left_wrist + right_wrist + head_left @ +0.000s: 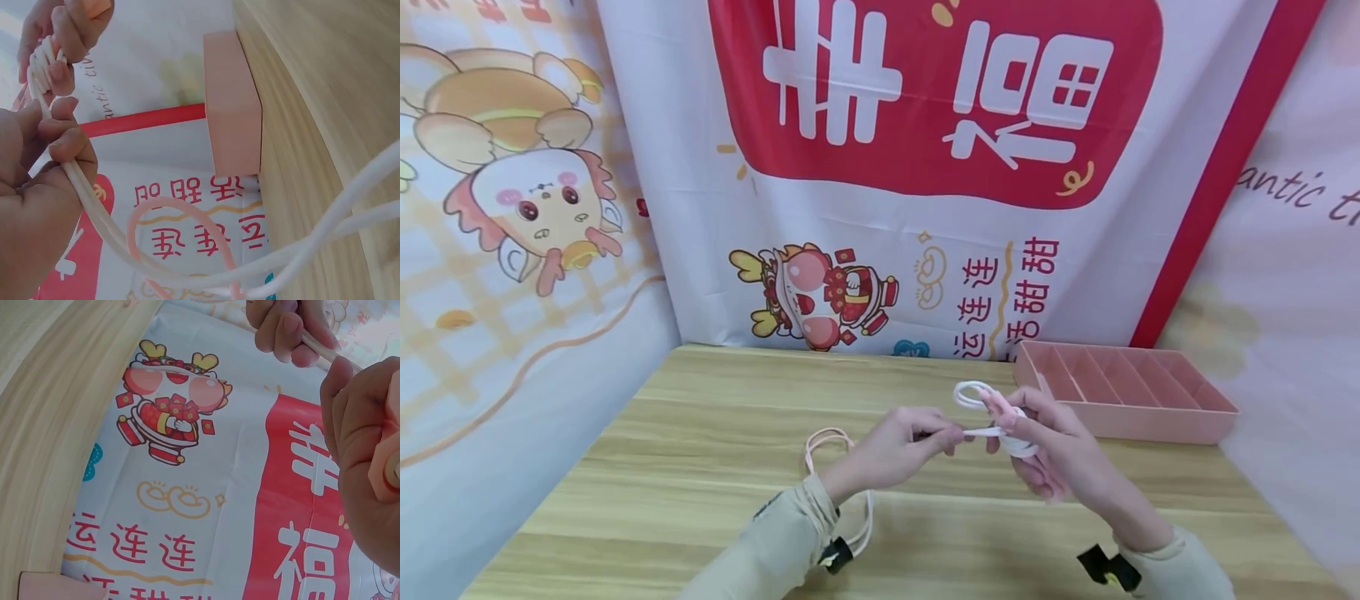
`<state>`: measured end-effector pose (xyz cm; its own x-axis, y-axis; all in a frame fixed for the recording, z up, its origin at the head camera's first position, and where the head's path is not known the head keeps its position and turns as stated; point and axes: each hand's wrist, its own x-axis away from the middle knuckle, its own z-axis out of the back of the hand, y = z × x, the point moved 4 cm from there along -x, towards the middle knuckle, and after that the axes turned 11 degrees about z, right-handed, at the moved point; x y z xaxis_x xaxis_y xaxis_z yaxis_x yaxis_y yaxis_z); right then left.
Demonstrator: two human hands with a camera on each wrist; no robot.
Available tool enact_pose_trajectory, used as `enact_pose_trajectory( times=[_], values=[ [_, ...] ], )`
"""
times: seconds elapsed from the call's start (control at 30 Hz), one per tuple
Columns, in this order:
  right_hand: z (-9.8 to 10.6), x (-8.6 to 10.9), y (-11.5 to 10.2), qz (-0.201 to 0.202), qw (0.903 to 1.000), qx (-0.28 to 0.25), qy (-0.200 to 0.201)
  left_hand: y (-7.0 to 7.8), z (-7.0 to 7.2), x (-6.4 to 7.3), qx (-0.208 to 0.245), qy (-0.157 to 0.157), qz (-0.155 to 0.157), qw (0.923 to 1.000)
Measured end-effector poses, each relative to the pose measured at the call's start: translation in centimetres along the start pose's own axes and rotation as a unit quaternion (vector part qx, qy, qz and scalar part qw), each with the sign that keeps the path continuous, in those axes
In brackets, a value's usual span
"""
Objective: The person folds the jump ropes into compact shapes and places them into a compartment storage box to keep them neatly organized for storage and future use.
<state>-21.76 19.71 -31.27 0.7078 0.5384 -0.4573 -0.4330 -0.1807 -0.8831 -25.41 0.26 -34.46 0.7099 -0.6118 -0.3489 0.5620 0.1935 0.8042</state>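
A jump rope with pink handles [1000, 410] and a white cord [1018, 446] is between my two hands. My right hand [1063, 446] grips the handles, with several turns of cord wound round them. A small white loop stands up beside the fingers. To the left, my left hand [898, 446] pinches the doubled cord, which runs taut to the wound part. The cord's free part [250, 275] hangs below the left hand in the left wrist view and turns pink at its bend [178, 203]. In the right wrist view an eight-sided pink handle end [381, 465] shows at the right hand.
A pink divided box [1165, 425] stands at the back right of the wooden table [700, 500], beyond my right hand. Behind the table hangs a printed red and white cloth [700, 250]. More printed cloth covers both sides.
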Motion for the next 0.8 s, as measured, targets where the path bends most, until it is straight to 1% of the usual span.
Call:
enact_pose_trajectory(
  times=[0.1,0.17,0.23,0.33,0.47,0.53,0.63,0.73,0.8],
  values=[
    [-0.2,-0.1,-0.4,0.009,0.9998,0.004,-0.016,-0.1,0.3,0.0,0.045,-0.011,0.044,0.998],
    [-0.5,-0.1,-0.5,0.018,0.9992,0.013,-0.033,-0.1,0.6,0.1,0.07,-0.014,0.062,0.9955],
    [-0.8,-0.1,-0.5,0.023,0.9983,0.021,-0.049,-0.3,0.9,0.1,0.081,-0.014,0.075,0.9938],
    [-1.3,-0.1,-0.3,0.026,0.9969,0.037,-0.064,-0.5,1.1,0.1,0.063,-0.006,0.074,0.9952],
    [-1.5,0.0,-0.1,0.033,0.9963,0.049,-0.063,-0.6,1.4,0.0,0.027,0.009,0.064,0.9975],
    [-1.5,0.1,-0.2,0.039,0.9962,0.047,-0.062,-0.8,1.6,0.0,0.012,0.016,0.067,0.9975],
    [-1.5,0.2,-0.4,0.037,0.9963,0.044,-0.064,-1.0,1.9,0.0,-0.006,0.027,0.081,0.9963],
    [-1.7,0.2,-0.4,0.027,0.9957,0.054,-0.069,-1.3,2.2,0.0,-0.027,0.038,0.091,0.9948],
    [-2.0,0.3,-0.3,0.018,0.9952,0.061,-0.075,-1.5,2.3,0.1,-0.041,0.044,0.088,0.9943]
  ],
)
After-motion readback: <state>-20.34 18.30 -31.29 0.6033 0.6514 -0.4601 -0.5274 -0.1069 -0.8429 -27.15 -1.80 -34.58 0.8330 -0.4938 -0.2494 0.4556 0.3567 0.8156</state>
